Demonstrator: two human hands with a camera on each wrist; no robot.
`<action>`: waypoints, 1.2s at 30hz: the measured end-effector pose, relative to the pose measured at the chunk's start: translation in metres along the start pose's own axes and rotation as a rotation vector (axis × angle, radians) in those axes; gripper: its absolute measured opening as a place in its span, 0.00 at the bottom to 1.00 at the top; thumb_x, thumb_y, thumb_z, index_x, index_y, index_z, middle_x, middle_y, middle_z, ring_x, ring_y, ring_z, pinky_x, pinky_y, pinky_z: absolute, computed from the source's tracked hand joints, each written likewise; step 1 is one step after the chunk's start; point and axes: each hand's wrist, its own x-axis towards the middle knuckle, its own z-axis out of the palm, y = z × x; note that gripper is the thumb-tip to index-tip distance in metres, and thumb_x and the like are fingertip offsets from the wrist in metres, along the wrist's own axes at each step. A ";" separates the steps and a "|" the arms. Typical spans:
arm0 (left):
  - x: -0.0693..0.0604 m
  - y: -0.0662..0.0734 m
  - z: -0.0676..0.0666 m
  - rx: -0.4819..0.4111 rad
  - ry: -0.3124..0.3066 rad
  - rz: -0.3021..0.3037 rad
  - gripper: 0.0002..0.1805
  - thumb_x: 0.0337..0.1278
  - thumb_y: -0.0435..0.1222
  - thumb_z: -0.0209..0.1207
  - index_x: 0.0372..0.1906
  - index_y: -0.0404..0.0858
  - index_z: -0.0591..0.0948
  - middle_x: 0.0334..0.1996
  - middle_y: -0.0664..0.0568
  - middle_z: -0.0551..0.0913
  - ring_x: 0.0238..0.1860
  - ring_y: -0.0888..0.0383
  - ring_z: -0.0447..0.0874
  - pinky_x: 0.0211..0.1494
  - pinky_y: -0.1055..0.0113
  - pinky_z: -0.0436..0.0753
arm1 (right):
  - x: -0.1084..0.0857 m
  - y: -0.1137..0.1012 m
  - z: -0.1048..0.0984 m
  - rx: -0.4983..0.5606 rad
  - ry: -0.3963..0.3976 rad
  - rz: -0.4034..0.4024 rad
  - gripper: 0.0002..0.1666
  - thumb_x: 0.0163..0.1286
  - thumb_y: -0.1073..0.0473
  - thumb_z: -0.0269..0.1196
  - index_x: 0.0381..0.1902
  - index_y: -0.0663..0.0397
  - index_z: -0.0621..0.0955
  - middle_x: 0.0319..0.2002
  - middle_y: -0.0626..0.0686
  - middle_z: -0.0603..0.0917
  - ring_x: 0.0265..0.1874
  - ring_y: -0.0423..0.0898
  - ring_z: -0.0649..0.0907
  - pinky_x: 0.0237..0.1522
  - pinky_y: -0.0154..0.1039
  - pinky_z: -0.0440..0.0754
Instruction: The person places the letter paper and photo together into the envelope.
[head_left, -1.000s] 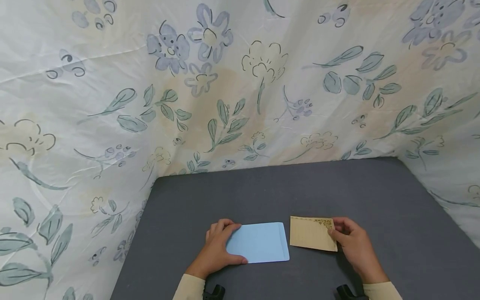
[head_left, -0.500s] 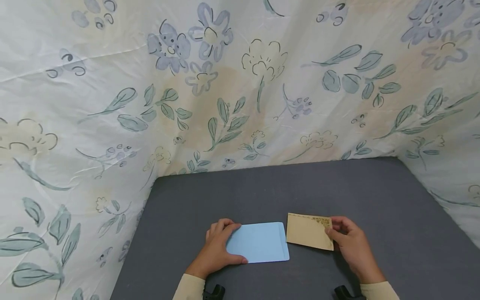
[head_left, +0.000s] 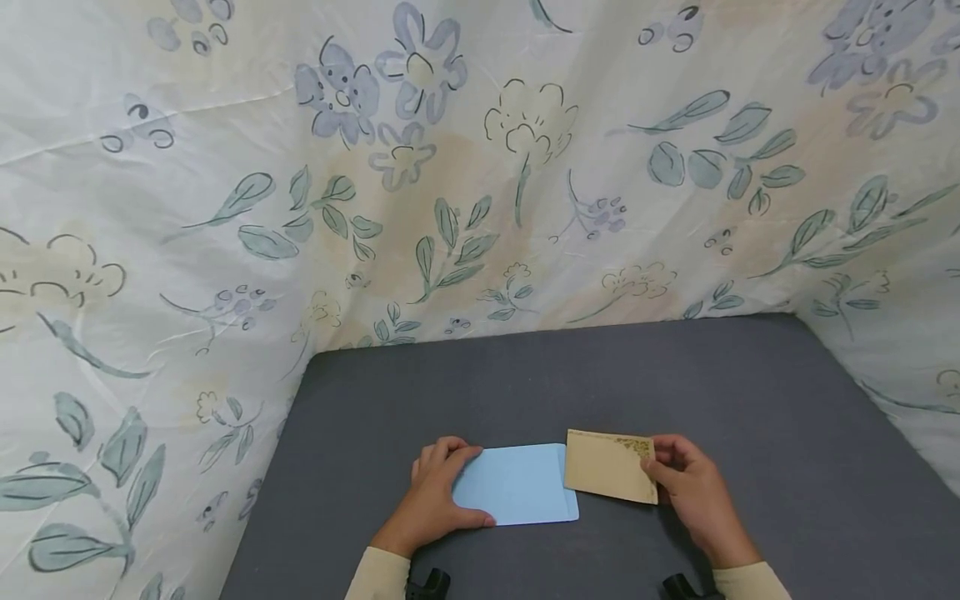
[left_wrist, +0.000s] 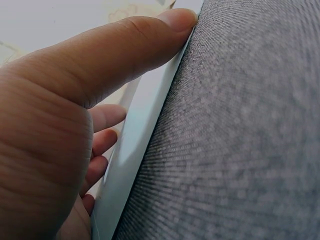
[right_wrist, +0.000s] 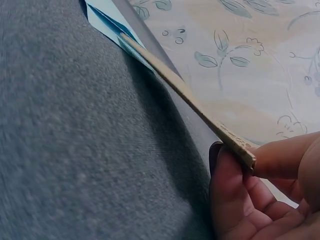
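Observation:
A light blue envelope (head_left: 517, 487) lies on the dark table, its open end to the right. My left hand (head_left: 435, 500) holds it across its left part, thumb on the near edge and fingers at the far edge. In the left wrist view the thumb (left_wrist: 135, 45) presses that pale edge. My right hand (head_left: 693, 492) pinches the right end of a tan card (head_left: 609, 467) with a gold floral corner. The card is slightly tilted. In the right wrist view, the card's far end (right_wrist: 135, 45) sits at the gaping mouth of the blue envelope (right_wrist: 107, 20).
The dark grey table (head_left: 540, 383) extends behind and to both sides of the hands. Floral cloth (head_left: 480, 167) hangs at the back and along the sides. Black wrist devices (head_left: 429, 585) show at the bottom edge of the head view.
My right hand has moved left with the tan card, from a gap beside the envelope to overlapping its right end. My left hand and the envelope have stayed in place.

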 end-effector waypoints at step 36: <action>-0.005 0.003 0.008 0.013 0.022 -0.005 0.55 0.39 0.64 0.85 0.75 0.47 0.80 0.67 0.57 0.70 0.66 0.48 0.63 0.67 0.38 0.61 | 0.001 0.011 -0.003 0.062 -0.132 0.039 0.22 0.77 0.68 0.68 0.64 0.71 0.75 0.45 0.59 0.79 0.38 0.53 0.84 0.33 0.51 0.88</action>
